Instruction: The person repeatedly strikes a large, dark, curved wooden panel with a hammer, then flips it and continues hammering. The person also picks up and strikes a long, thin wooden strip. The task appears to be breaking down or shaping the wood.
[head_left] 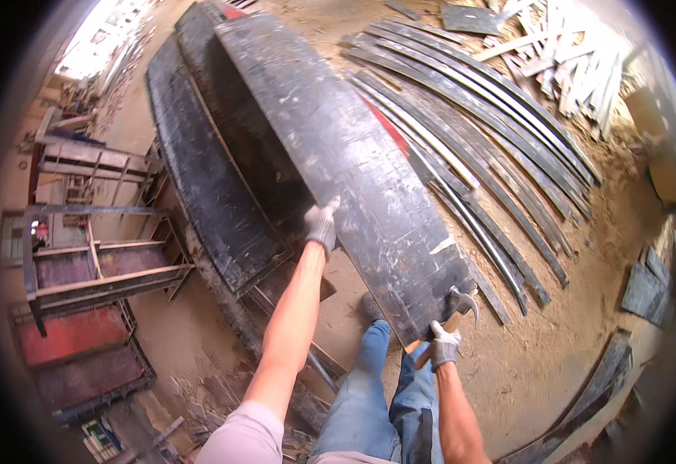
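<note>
A long dark board (330,131) with a scuffed, white-flecked face slants from the far left down to my legs. My left hand (321,222), in a pale glove with a grey cuff, is closed on its left edge; the fingertips behind the board are partly hidden. At the board's near end, my right hand (444,343), gloved too, is wrapped round the wooden handle of a claw hammer (468,304). The hammer's metal head lies over the board's near right corner. Left of the board is a dark panel (206,155), with a deep shadowed gap between them.
Several long dark strips (469,124) lie side by side on the dusty floor at right. Behind them is a heap of scrap wood (585,69). Metal frames (106,267) and a red panel (75,336) stand at left. A curved dark piece (597,383) lies lower right.
</note>
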